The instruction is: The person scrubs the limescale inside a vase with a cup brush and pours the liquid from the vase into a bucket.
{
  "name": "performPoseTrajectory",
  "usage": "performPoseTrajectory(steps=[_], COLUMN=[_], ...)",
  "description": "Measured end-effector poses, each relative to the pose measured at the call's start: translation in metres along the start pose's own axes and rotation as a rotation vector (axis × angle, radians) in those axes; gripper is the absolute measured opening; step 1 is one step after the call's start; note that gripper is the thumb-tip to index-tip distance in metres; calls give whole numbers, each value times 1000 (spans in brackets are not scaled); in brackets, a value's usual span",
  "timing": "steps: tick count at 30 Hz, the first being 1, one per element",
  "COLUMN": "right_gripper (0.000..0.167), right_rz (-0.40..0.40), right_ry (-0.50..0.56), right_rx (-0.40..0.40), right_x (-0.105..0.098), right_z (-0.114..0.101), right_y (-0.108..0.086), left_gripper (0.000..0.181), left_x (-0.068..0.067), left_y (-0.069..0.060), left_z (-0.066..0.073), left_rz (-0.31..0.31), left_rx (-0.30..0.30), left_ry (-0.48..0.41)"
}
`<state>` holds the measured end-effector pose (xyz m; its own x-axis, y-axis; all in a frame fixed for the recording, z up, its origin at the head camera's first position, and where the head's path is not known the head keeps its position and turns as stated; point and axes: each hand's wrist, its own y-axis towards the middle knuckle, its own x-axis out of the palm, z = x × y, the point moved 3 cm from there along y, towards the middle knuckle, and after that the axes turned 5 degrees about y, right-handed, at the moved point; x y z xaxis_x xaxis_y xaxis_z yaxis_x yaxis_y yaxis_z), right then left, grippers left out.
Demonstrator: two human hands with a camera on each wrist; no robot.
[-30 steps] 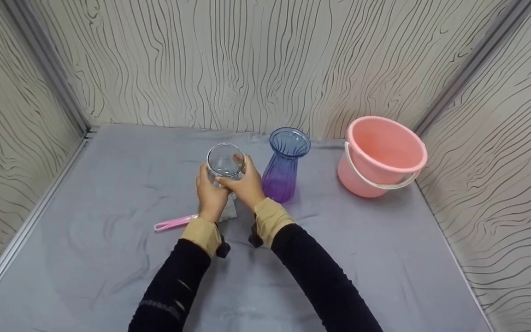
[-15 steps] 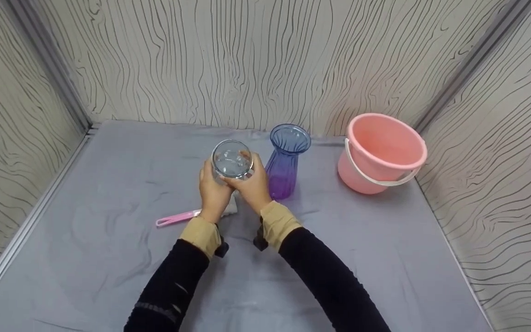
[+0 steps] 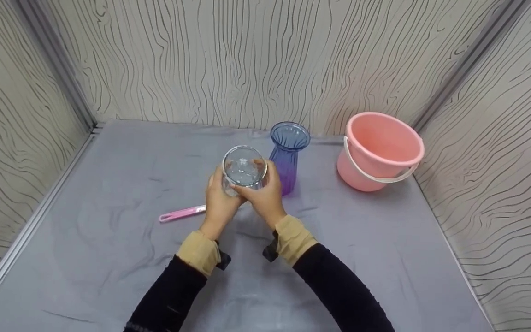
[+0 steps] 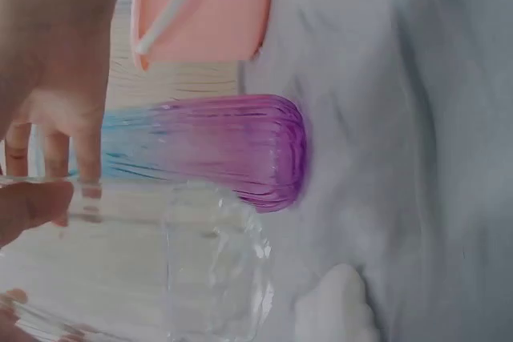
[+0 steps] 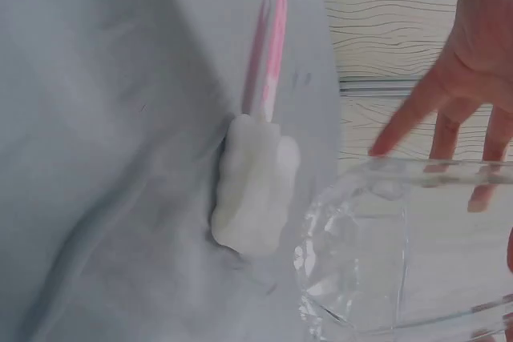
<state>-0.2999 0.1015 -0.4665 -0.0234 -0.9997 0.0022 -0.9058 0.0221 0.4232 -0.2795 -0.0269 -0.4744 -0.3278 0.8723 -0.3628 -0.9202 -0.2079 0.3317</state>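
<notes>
A clear glass vessel is held between both hands above the cloth, its round mouth toward the head camera. On its left side the left hand grips it; the right hand grips the other side, thumb across the near wall. In the left wrist view the clear glass hangs beside a blue-purple vase. The right wrist view shows fingers against the glass wall and, below the glass, a brush with a white sponge head lying on the cloth.
The blue-purple vase stands just right of the hands. A pink bucket with a white handle is at the back right. The brush's pink handle sticks out left of the left hand. Patterned panels enclose the grey cloth.
Both hands have carried the glass to the right and slightly nearer the person, so it now partly overlaps the vase's left side. The hands cover most of the brush head.
</notes>
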Motion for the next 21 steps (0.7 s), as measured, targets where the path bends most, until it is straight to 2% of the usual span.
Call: performPoseTrajectory(steps=[6,10,16,21], right_gripper=[77,76,72,71], right_rz=[24,51,70,83], right_ry=[-59,-96,-122,-153], right_rx=[-43,-42,-1,61], right_x=[-15,-26,-41,-51], right_z=[-11,-15,-19,-18], right_y=[-17,-26,-40,-53], left_gripper=[84,85,86,83], left_x=[-1,5,17,23], left_y=[-19,-27,-39,-51], left_z=[10,13,14,13], left_rz=[-58,-87,-124,-147], left_rx=[-5,-14,28,47], left_ry=[23,17,-35,-33])
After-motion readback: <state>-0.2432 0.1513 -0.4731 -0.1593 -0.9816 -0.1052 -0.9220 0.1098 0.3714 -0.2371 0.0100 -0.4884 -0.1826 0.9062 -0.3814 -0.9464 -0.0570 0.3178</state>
